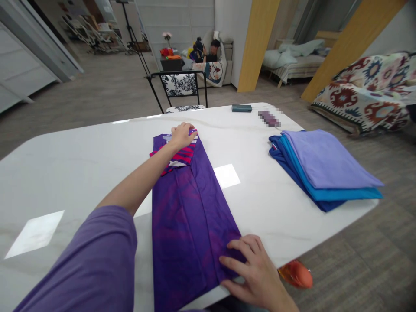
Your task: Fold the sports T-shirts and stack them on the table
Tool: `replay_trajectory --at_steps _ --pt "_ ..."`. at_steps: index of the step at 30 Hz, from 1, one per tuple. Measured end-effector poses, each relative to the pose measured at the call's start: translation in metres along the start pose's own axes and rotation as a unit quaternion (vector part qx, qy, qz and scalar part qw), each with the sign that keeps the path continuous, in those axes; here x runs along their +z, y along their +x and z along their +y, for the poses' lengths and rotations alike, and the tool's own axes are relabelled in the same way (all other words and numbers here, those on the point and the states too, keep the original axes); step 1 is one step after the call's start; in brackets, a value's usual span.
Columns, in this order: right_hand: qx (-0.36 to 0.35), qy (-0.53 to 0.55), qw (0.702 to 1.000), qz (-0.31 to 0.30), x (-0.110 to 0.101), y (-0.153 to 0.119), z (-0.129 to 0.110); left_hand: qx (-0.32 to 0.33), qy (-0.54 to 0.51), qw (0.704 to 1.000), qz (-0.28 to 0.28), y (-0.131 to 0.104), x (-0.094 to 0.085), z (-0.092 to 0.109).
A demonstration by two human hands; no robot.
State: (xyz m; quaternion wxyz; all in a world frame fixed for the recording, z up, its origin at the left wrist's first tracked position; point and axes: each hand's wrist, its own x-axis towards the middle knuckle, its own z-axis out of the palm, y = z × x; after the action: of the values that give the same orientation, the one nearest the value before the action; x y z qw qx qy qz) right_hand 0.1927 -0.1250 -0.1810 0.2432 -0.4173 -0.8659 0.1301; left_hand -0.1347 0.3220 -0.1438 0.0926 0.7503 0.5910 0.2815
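A purple shirt (177, 216) lies in a long narrow fold on the white table, its near end at the table's front edge. Its sleeve, striped in pink-red, navy and white (185, 154), is turned back over the far part. My left hand (182, 135) reaches across to that far end and rests on the striped cloth, thumb and forefinger apart. Down at the near right edge of the shirt, my right hand (250, 271) lies on the fabric with its fingers spread.
A stack of folded clothes (328, 162), lavender over bright blue and navy, sits at the table's right. A dark green case (241, 108) and a blurred dark-red item (269, 118) lie near the far edge. A black-framed chair (180, 86) stands beyond. Farther back, a person (212, 52) sits.
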Motion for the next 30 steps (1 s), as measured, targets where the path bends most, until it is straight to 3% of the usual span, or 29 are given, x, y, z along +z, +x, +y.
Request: replay_trajectory --at_steps 3,7,10,13,16,18,22,27,30 --pt "-0.041 0.006 0.999 -0.009 -0.002 -0.006 -0.005 0.035 -0.032 0.997 -0.068 -0.106 -0.046 0.034" --pt "-0.067 0.024 0.997 0.019 -0.003 -0.013 -0.012 0.002 -0.121 0.985 -0.127 -0.293 -0.093 0.086" --pt "-0.055 0.041 0.997 0.043 -0.006 -0.016 -0.024 -0.030 -0.115 0.982 -0.145 -0.417 -0.106 0.112" --pt "-0.040 0.049 0.996 0.070 -0.007 -0.018 -0.042 -0.028 -0.084 0.986 -0.140 -0.501 -0.103 0.119" --pt "-0.046 0.037 0.995 0.076 -0.003 -0.022 -0.056 0.017 -0.030 0.991 -0.129 -0.546 -0.097 0.116" --pt "-0.075 0.016 0.996 0.034 0.000 -0.026 -0.058 0.069 0.003 0.990 -0.121 -0.562 -0.096 0.116" --pt "-0.103 -0.017 0.994 -0.043 -0.003 -0.040 -0.044 0.147 0.052 0.983 -0.097 -0.583 -0.097 0.115" --pt "-0.087 -0.076 0.992 -0.045 -0.007 -0.068 -0.017 0.165 0.039 0.985 -0.014 -0.600 -0.087 0.105" --pt "-0.090 -0.084 0.992 -0.038 -0.003 -0.085 -0.012 0.178 0.003 0.984 0.031 -0.610 -0.083 0.101"
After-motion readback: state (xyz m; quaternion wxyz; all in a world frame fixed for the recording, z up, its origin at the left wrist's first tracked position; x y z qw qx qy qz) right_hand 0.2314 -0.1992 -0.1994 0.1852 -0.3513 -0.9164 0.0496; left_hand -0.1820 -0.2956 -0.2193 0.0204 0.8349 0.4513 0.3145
